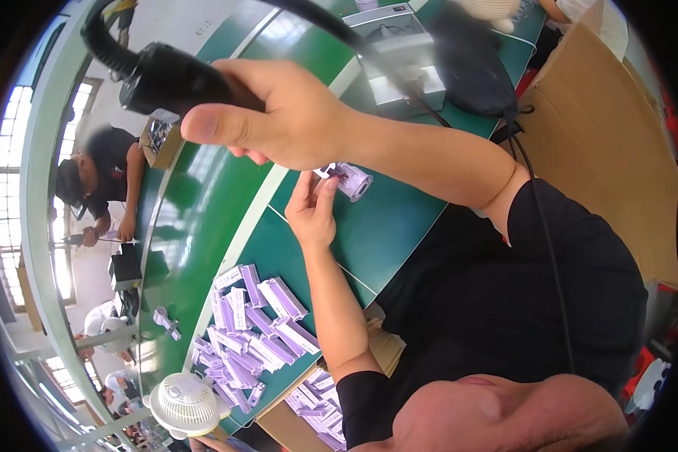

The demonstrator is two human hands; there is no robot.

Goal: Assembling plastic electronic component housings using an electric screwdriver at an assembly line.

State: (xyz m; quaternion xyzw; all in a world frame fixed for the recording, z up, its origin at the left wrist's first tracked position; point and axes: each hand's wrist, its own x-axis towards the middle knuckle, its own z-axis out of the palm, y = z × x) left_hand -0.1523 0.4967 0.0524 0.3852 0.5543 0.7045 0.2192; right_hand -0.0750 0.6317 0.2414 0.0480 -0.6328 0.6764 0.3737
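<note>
My right hand (pixel 279 120) is raised over the green table (pixel 388 237) and grips a black corded hand tool (pixel 173 79), whose cable runs back over my shoulder. Below it, my left hand (pixel 313 207) rests on the table with its fingertips on a small purple-and-white box (pixel 352 181), which lies on its side. A heap of several like purple-and-white boxes (pixel 256 331) lies on the table to the left of my left forearm.
A small white fan (pixel 184 403) stands by the heap. An open carton with more purple boxes (pixel 316 407) sits near my lap. A grey machine (pixel 399 53), a black bag (pixel 474 68) and a big cardboard box (pixel 603 128) lie beyond. A co-worker (pixel 102 177) sits opposite.
</note>
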